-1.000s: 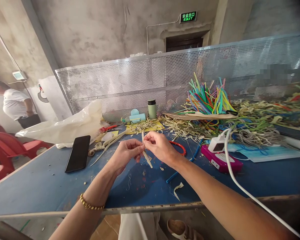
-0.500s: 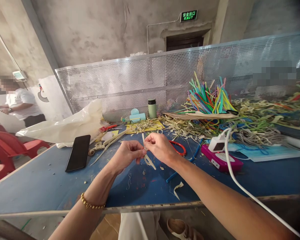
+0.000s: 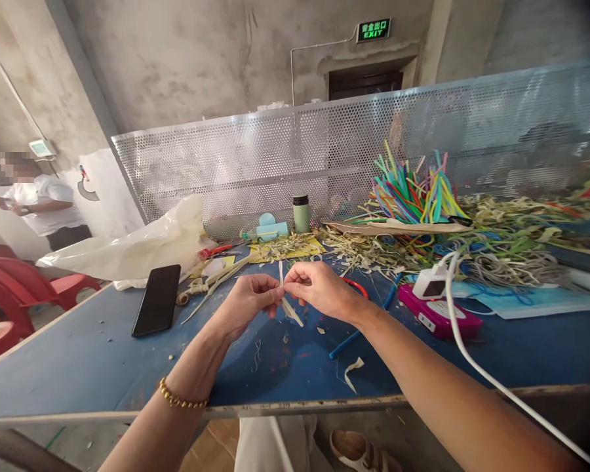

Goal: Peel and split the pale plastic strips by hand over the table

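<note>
Over the middle of the blue table (image 3: 78,367), my left hand (image 3: 248,301) and my right hand (image 3: 317,288) meet fingertip to fingertip. Both pinch a thin pale strip (image 3: 290,308) that sticks up above the fingers and slants down to the right below them. Small pale scraps (image 3: 351,370) lie on the table under my hands. A beaded bracelet (image 3: 181,400) circles my left wrist.
A black phone (image 3: 156,299) and a crumpled plastic bag (image 3: 142,246) lie left. A pink device (image 3: 440,314) with a white charger and cable sits right, before coloured strips (image 3: 413,190) and a shavings pile. Perforated metal screen (image 3: 275,164) behind. A person (image 3: 39,210) stands far left by red chairs.
My hands stay almost in place, working the strip between the fingertips. The person at far left has turned and raised their arms.
</note>
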Available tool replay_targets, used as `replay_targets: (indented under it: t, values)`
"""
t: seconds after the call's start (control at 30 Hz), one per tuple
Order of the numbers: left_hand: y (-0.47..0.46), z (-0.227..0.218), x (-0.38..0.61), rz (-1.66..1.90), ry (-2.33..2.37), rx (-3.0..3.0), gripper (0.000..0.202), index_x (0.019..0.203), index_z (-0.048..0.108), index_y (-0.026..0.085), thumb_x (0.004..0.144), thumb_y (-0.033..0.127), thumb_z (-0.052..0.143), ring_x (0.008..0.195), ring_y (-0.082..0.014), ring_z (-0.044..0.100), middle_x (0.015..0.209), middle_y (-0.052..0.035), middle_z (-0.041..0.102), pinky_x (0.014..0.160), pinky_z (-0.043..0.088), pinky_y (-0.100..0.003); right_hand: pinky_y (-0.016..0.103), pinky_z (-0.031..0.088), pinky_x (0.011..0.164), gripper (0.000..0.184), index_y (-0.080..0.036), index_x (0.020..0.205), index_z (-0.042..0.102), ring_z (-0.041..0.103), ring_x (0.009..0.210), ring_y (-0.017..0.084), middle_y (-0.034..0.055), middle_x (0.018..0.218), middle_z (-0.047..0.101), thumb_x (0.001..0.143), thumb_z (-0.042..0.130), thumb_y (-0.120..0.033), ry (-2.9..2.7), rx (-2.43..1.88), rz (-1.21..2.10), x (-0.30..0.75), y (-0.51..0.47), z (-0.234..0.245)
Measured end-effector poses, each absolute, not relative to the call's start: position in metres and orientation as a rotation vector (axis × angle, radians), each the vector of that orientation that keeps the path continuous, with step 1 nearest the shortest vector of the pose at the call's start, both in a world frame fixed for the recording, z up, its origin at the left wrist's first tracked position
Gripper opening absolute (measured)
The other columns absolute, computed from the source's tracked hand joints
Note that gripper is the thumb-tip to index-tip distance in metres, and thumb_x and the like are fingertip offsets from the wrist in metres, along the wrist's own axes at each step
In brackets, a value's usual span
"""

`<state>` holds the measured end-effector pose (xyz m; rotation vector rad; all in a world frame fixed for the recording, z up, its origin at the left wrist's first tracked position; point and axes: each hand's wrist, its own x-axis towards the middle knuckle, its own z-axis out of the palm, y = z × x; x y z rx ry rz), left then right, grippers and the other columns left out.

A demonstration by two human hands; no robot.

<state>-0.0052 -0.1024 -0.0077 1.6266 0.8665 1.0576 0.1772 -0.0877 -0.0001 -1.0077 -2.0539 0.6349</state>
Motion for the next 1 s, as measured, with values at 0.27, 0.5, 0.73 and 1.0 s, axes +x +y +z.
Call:
replay_targets:
  t: [0.27, 0.5, 0.73, 1.0]
  values:
    - [-0.1047, -0.0088, -0.0028, 1.034, 0.926, 1.639, 0.021, 0.062, 0.059, 0.014, 0.072, 0.027, 0.071, 0.049, -0.0084, 0.045, 0.05, 0.0023, 0.056, 0.055, 0.034, -0.024, 0.021, 0.034, 0.049, 0.007, -0.016, 0.073, 0.061, 0.045, 0.053, 0.008, -0.004, 0.059, 0.055, 0.077, 0.057, -0.012, -2.12, -1.009, 0.516, 0.176, -0.0889, -0.0005]
    - [-0.1058, -0.0073, -0.0032, 1.047, 0.94, 1.652, 0.013, 0.064, 0.062, 0.014, 0.074, 0.022, 0.066, 0.049, -0.0088, 0.045, 0.048, 0.0019, 0.057, 0.057, 0.035, -0.024, 0.021, 0.032, 0.048, 0.008, -0.015, 0.075, 0.064, 0.044, 0.053, 0.008, -0.0026, 0.058, 0.055, 0.079, 0.057, -0.016, -2.098, -1.035, 0.601, 0.1776, -0.092, 0.0049]
    - [-0.1035, -0.0092, -0.0061, 1.052, 0.865, 1.616, 0.016, 0.07, 0.064, 0.012, 0.076, 0.026, 0.07, 0.05, -0.0092, 0.049, 0.052, 0.0009, 0.059, 0.059, 0.039, -0.025, 0.021, 0.032, 0.048, 0.01, -0.015, 0.079, 0.066, 0.045, 0.052, 0.009, -0.0025, 0.058, 0.055, 0.08, 0.057, -0.017, -2.114, -1.029, 0.606, 0.1796, -0.0916, 0.0063]
    - [-0.1022, -0.0076, -0.0063, 1.055, 0.856, 1.655, 0.022, 0.078, 0.064, 0.011, 0.075, 0.031, 0.073, 0.055, -0.0111, 0.056, 0.062, -0.0014, 0.064, 0.059, 0.04, -0.025, 0.022, 0.035, 0.054, 0.008, -0.016, 0.076, 0.062, 0.051, 0.057, 0.01, -0.0005, 0.064, 0.061, 0.082, 0.057, -0.015, -2.124, -1.047, 0.444, 0.1788, -0.0928, 0.0056]
